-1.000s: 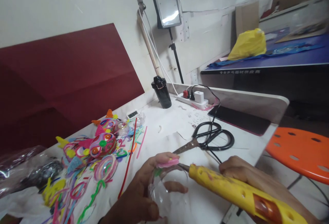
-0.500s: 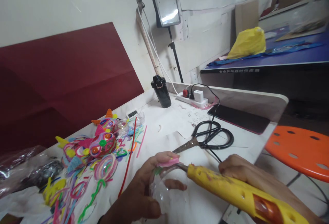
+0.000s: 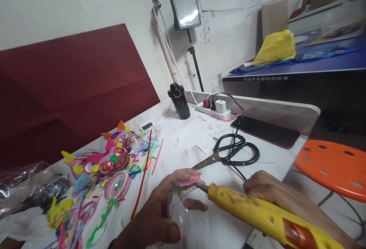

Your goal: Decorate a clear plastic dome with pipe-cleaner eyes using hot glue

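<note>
My left hand (image 3: 161,207) is closed around a clear plastic shell (image 3: 178,214), its thumb and fingers spread over the sides. A short pink strip (image 3: 188,180) lies along the upper rim of the shell, under my index fingertip. In my right hand (image 3: 265,188) is a yellow glue gun (image 3: 243,209) with an orange window. Its metal nozzle points left and reaches the right end of the pink strip; whether it touches cannot be told. Just behind the hands, black-handled scissors (image 3: 223,155) rest on the table.
Colourful pipe-cleaner fish shapes (image 3: 100,161) and loose strips crowd the left side, with a red strip (image 3: 144,176) nearby. A black cup (image 3: 180,102), a power strip (image 3: 213,110) and a dark phone-like slab (image 3: 265,131) sit farther back. An orange stool (image 3: 331,169) stands right.
The glue gun's nozzle has shifted very slightly along the pink strip's right end. My left hand and the shell have hardly moved.
</note>
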### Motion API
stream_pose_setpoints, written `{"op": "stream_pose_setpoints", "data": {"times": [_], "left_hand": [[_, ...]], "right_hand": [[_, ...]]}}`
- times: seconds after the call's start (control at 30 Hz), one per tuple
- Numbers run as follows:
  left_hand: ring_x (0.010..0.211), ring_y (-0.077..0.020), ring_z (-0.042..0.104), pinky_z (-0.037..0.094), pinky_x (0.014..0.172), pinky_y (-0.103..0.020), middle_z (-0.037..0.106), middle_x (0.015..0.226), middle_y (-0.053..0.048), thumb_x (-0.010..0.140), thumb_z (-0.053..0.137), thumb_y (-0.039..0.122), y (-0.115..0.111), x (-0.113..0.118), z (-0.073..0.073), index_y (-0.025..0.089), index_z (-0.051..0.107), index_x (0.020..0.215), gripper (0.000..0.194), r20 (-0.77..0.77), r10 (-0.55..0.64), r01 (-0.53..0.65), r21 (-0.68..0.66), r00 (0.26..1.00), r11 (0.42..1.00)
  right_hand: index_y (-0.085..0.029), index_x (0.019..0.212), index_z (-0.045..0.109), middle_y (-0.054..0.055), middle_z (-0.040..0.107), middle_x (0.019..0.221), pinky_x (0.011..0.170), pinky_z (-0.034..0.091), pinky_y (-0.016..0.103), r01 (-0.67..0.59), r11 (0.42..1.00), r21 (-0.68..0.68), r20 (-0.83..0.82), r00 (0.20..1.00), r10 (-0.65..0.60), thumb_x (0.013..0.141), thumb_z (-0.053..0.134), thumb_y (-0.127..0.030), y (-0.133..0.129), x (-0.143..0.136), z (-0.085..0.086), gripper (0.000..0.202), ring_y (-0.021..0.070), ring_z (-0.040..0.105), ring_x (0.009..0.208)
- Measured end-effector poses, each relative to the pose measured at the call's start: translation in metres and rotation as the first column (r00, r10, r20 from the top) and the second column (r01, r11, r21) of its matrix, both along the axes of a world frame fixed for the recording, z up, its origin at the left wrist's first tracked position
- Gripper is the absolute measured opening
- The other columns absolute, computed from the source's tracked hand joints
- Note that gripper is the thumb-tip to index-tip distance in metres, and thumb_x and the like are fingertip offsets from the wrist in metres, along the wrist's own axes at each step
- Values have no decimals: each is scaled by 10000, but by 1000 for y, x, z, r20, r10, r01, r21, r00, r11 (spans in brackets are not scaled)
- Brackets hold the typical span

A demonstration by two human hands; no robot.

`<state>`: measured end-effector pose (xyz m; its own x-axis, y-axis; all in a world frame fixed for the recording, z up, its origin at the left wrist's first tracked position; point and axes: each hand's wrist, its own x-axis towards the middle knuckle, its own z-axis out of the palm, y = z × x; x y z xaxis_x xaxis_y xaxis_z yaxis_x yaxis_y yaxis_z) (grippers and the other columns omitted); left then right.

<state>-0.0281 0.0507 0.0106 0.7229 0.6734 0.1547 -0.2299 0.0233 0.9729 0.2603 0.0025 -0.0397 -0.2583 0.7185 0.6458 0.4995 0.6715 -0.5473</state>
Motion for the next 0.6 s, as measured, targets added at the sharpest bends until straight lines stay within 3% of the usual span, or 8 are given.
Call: {"op": "stream_pose_setpoints", "data": {"times": [0.13,0.2,0.47,0.6], "left_hand": [[1090,-337,617,577,764,-417,506,1370,-124,635,866,419,-2,-1,7,353,538,1287,732,-57,-4,-2,-104,998,995],[1106,-349,613,579,770,-431,526,1353,-126,627,865,443,-3,0,9,338,546,1268,724,-56,14,-20,-108,998,994],[1216,-388,546,578,813,-449,475,1421,-102,628,870,424,-2,-2,-3,344,571,1240,686,24,79,-76,-93,997,993],[1241,-397,525,582,815,-459,488,1408,-105,671,834,449,-1,-5,-8,335,579,1238,632,23,102,-99,-106,995,989]], "right_hand": [[-252,1161,611,77,622,1206,809,560,369,-19,1000,9,-1,1000,19,956,553,-375,2,4,-1,246,188,630,974],[-236,1191,599,85,596,1263,867,545,406,-24,1000,17,-3,1000,24,954,562,-355,3,3,-3,268,201,617,1032],[-229,1189,598,86,598,1257,865,545,405,4,998,58,12,1000,-4,955,560,-355,5,3,-10,269,195,620,1018],[-259,1107,630,62,650,1069,662,556,286,29,995,94,18,999,-30,1000,407,-427,5,3,-12,299,162,638,818]]}}
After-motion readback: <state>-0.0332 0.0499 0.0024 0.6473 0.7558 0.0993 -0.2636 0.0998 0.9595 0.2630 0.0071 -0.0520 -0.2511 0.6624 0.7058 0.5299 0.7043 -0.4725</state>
